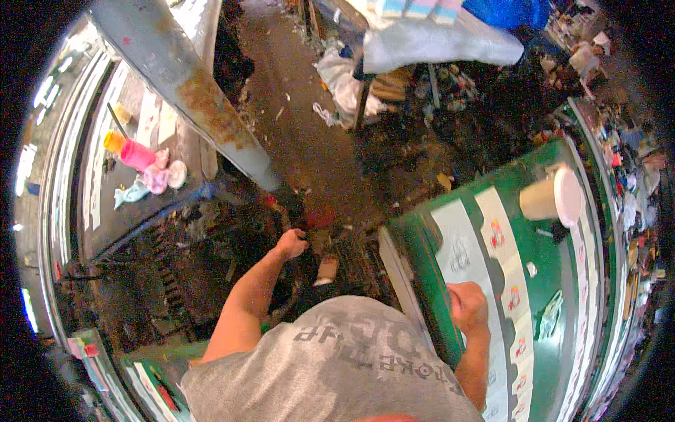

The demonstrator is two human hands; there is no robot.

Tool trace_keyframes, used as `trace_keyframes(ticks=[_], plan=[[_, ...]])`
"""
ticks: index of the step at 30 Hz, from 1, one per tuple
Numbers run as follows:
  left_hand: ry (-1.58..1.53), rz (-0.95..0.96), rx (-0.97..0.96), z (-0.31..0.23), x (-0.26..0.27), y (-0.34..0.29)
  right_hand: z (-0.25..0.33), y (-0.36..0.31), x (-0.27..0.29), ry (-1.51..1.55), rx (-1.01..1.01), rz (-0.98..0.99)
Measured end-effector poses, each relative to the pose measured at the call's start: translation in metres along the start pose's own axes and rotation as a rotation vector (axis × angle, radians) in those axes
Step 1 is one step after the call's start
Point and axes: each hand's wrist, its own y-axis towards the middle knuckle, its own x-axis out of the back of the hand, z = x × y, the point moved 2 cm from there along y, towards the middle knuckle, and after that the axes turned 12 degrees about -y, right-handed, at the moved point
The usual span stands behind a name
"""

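My left hand (291, 243) reaches forward over the dark gap between the tables, its fingers curled closed. A small dark patch shows at its fingertips, too unclear to name. My right hand (470, 307) is closed like a fist at the left edge of the green table (418, 228). Beside and partly under it runs a white printed strip (455, 243) with a grey figure. Farther right on the table lies a cream strip (498, 228) with a scalloped edge and small coloured prints. Whether the right fist holds anything is hidden.
A rusty grey post (183, 84) slants down at the left. On the left table stand pink (138, 155) and orange containers beside a crumpled cloth. A cream roll (552, 197) lies on the green table. Scraps litter the brown floor (299, 105); a white-covered table (439, 46) stands ahead.
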Motion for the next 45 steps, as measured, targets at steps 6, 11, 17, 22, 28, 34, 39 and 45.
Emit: trace_keyframes(ticks=[6, 11, 17, 22, 28, 34, 39, 45], plan=[[-0.159, -0.142, -0.312, -0.178, 0.082, 0.073, 0.041, 0.166, 0.018, -0.088, 0.14, -0.021], [0.043, -0.166, -0.506, -0.322, 0.116, 0.141, -0.021, 0.195, 0.019, -0.22, -0.052, -0.094], [0.549, 0.035, -0.306, -0.369, 0.209, 0.288, -0.087, 0.222, -0.011, -0.271, -0.404, -0.237], [0.64, -0.121, -0.119, -0.327, 0.299, 0.418, -0.104, 0.327, -0.026, -0.34, -0.313, -0.214], [0.609, -0.025, 0.081, -0.207, 0.348, 0.48, -0.06, 0.532, -0.057, -0.156, 0.006, -0.165], [0.568, 0.052, 0.226, -0.228, 0.44, 0.557, -0.021, 0.72, -0.164, 0.075, 0.08, -0.097], [0.247, -0.137, 0.076, -0.268, 0.549, 0.617, 0.048, 0.915, -0.237, 0.24, 0.287, -0.023], [-0.114, -0.259, -0.179, -0.401, 0.695, 0.665, 0.116, 1.127, -0.282, 0.334, 0.57, 0.043]])
